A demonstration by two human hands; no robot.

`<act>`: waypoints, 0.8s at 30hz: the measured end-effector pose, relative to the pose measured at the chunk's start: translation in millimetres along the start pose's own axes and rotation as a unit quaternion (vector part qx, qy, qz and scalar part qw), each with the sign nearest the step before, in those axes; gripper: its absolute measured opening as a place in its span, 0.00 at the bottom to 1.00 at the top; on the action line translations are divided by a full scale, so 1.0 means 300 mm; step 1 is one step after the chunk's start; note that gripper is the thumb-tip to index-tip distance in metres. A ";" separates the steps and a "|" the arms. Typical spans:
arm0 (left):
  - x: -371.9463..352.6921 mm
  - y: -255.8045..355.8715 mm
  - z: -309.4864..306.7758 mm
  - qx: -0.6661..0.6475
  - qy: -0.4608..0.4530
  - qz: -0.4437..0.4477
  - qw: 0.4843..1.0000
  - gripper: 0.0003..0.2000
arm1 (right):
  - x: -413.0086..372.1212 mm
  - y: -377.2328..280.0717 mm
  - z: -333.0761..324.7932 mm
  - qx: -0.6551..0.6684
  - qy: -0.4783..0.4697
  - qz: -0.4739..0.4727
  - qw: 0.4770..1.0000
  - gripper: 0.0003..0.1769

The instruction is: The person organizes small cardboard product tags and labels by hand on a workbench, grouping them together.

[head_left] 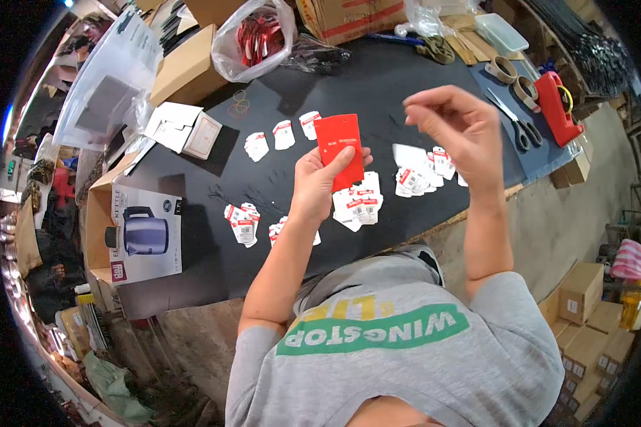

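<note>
My left hand point(319, 178) grips a red tag point(340, 146) with small white print and a hole near its top edge. The thumb lies across its front. To the right, my right hand point(463, 128) is raised over the table with fingers curled and thumb brought toward the index finger. Whatever is in that pinch, if anything, is too small to see. Just below the red tag lies a pile of white-and-red tags point(360, 206). Another pile of tags point(420, 174) sits beneath my right hand. Smaller stacks of tags point(283, 134) are lined up behind my left hand.
On the left stand a kettle box point(149, 238) and a small white box point(203, 135). A plastic bag of red items point(260, 43) is at the back. Scissors point(523, 128), tape rolls point(502, 69) and a red tape dispenser point(552, 107) lie at the right edge.
</note>
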State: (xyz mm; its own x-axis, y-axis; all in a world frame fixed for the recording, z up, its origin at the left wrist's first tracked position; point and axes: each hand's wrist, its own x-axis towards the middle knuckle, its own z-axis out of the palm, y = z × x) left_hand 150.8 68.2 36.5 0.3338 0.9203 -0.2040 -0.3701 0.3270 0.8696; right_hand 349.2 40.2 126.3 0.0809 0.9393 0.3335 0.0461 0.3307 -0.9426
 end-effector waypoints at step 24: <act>0.062 0.044 -0.046 0.152 0.141 0.342 0.917 0.05 | 0.081 0.149 0.168 0.050 -0.080 0.142 0.985 0.04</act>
State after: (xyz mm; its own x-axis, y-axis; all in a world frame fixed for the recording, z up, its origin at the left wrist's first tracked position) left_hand 140.1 92.5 38.0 -0.1390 0.9207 0.3647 -0.1372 -0.3826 0.9137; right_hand 303.0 82.5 91.4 -0.0814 0.9950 0.0576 -0.0551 0.0532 -0.9971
